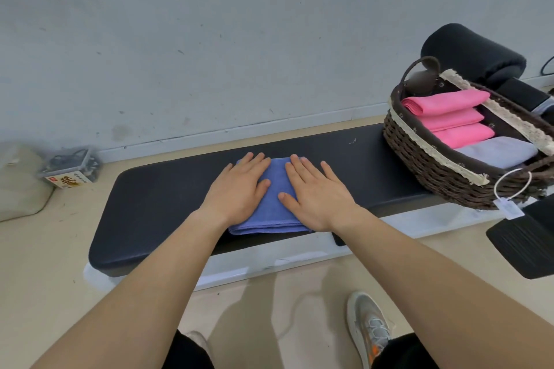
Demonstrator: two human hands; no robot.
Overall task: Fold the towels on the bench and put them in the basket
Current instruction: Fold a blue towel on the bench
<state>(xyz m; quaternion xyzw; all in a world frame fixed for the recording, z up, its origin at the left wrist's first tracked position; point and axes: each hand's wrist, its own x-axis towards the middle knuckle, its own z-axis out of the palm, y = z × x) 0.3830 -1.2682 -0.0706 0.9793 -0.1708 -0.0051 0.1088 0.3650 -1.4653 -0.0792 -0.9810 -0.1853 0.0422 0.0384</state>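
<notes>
Both flat palms are covering much of the folded blue cloth towel, hiding its side edges. The dark woven wicker basket is running off the right edge; inside it, three folded pink towels and a grey towel are lying. The towel is resting mid-bench on the black padded bench, directly under the left hand and right hand, fingers spread flat, gripping nothing.

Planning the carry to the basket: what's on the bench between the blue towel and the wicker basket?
Nothing: in the head view the black bench pad is bare between the folded blue towel and the wicker basket.
</notes>
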